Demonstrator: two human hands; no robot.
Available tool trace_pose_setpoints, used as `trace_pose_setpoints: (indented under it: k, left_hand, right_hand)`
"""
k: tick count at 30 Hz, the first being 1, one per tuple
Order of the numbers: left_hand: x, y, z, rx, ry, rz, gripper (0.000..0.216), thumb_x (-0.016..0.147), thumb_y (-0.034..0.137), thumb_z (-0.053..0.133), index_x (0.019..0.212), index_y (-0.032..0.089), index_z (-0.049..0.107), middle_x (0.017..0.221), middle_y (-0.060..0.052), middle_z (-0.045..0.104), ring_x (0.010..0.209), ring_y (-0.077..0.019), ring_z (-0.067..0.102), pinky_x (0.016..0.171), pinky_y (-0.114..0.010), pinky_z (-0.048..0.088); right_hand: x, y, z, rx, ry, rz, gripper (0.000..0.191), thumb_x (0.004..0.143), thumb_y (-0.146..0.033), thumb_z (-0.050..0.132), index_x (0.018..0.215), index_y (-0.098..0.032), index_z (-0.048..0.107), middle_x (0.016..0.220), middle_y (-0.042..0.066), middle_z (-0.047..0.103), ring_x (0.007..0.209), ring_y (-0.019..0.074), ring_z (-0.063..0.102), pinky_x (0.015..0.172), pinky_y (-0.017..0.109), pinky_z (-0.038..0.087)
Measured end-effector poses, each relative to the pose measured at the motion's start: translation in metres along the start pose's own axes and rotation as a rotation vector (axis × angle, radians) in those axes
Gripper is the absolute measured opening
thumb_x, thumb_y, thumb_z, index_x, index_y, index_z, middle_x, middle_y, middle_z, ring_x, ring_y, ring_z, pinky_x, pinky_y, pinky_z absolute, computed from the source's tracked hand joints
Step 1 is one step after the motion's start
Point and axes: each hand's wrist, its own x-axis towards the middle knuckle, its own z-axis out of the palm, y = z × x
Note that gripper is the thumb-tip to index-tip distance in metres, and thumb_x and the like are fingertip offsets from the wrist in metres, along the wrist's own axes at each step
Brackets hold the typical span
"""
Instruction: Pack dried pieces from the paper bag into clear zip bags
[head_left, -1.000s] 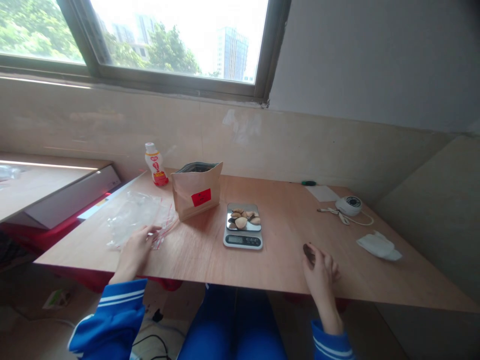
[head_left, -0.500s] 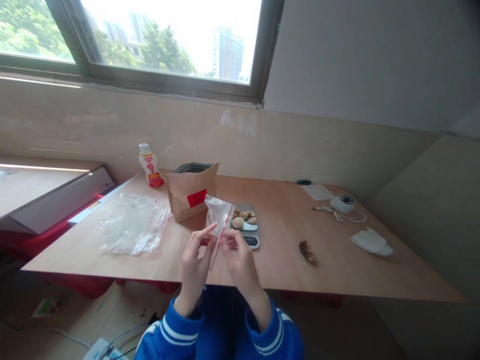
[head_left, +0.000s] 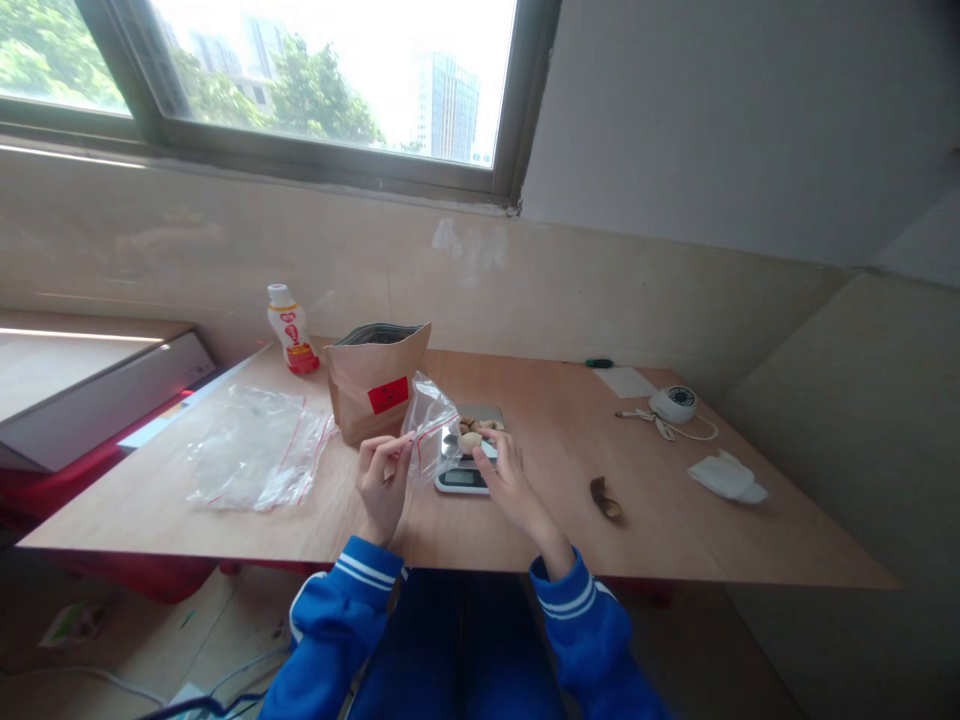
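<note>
My left hand (head_left: pixel 384 483) pinches the edge of a small clear zip bag (head_left: pixel 433 425) with a red seal line. The bag hangs over the left part of a white kitchen scale (head_left: pixel 450 489), whose display faces me. Several brown and tan nut-like pieces (head_left: pixel 487 424) lie on the scale's plate; their exact kind is unclear. At the front of them is a larger pale oval piece (head_left: pixel 469 441). My right hand (head_left: pixel 514 482) has its thumb and index finger closed at the right edge of that pale piece.
An open brown paper pouch (head_left: pixel 352 390) with a red label stands behind my left hand. Flat clear bags (head_left: pixel 240 450) lie at left, near a drink bottle (head_left: pixel 292 330). At right are a curved brown husk (head_left: pixel 604 498), a white camera with cable (head_left: pixel 673 403) and a white cloth (head_left: pixel 726 477).
My right hand has let go of the zip bag and moved right to the pale oval piece on the scale. My left hand still holds the bag, now slightly farther left.
</note>
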Motion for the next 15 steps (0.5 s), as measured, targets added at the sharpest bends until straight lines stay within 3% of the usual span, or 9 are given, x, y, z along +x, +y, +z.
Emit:
trace_pose_setpoints:
  k: [2,7,10,15]
  left_hand:
    - [-0.002,-0.007,0.007,0.027,0.039,0.027,0.010,0.086,0.027,0.059,0.086,0.020,0.065,0.086,-0.002,0.053,0.080,-0.0140,0.057,0.070,-0.027,0.050]
    - [-0.007,-0.018,0.014,0.049,0.086,0.087,0.007,0.086,0.023,0.057,0.081,0.018,0.057,0.100,-0.006,0.057,0.096,-0.0174,0.058,0.083,-0.034,0.049]
    - [-0.008,-0.021,0.014,0.033,0.061,0.024,0.012,0.087,0.024,0.054,0.078,0.018,0.052,0.107,-0.009,0.060,0.103,-0.0197,0.058,0.090,-0.039,0.046]
    - [-0.012,-0.023,0.016,-0.031,0.037,-0.205,0.014,0.090,0.031,0.048,0.083,0.019,0.049,0.120,-0.014,0.060,0.111,-0.0225,0.058,0.090,-0.038,0.046]
  right_hand:
    - [0.009,0.006,0.003,-0.205,0.066,-0.045,0.037,0.091,-0.042,0.047,0.123,-0.023,0.048,0.128,0.012,0.048,0.123,0.0267,0.043,0.104,0.048,0.035]
    - [0.025,0.018,0.015,-0.580,0.055,-0.118,0.029,0.087,-0.029,0.057,0.114,-0.021,0.057,0.133,0.015,0.043,0.123,0.0333,0.042,0.097,0.050,0.038]
    - [0.030,0.019,0.020,-0.647,0.068,-0.135,0.025,0.085,-0.025,0.060,0.109,-0.018,0.059,0.129,0.016,0.048,0.118,0.0334,0.045,0.094,0.048,0.039]
    - [0.031,0.018,0.021,-0.572,0.095,-0.161,0.015,0.084,-0.020,0.060,0.099,-0.019,0.057,0.112,0.011,0.060,0.104,0.0284,0.050,0.087,0.042,0.039]
